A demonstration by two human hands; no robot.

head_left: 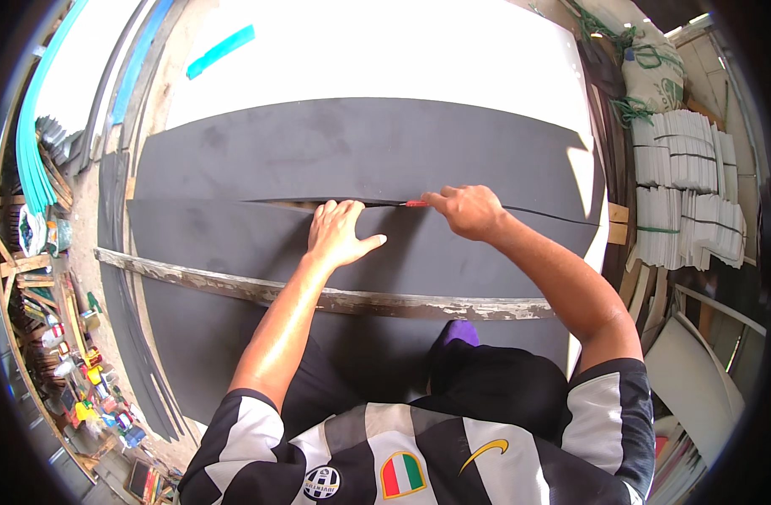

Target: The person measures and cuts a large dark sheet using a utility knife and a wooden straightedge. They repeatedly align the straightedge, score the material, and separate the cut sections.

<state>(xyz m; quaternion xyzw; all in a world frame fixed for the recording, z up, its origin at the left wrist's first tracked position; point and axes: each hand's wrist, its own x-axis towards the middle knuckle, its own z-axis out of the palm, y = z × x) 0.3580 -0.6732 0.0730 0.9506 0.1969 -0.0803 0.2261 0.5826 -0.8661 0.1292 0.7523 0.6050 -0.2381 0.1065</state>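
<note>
A large dark grey sheet [352, 143] lies spread before me, with a long slit running across its middle. The slit gapes widest just left of my left hand. My left hand [337, 233] rests on the sheet at the slit's near edge, fingers forward and thumb held apart. To its right, my right hand [469, 210] is closed around a red cutter knife [415, 203], whose tip points left into the slit line. Most of the knife is hidden in the fist. Nearer to me, a long worn straightedge bar [385, 301] lies across the sheet.
A white surface [360, 50] extends beyond the sheet, with a turquoise strip [221, 52] on it. Bundled white stacks [676, 151] and a tied sack [655, 69] stand at right. Tools and containers [90, 374] clutter the left side. My knee and purple-socked foot [461, 331] are near the bar.
</note>
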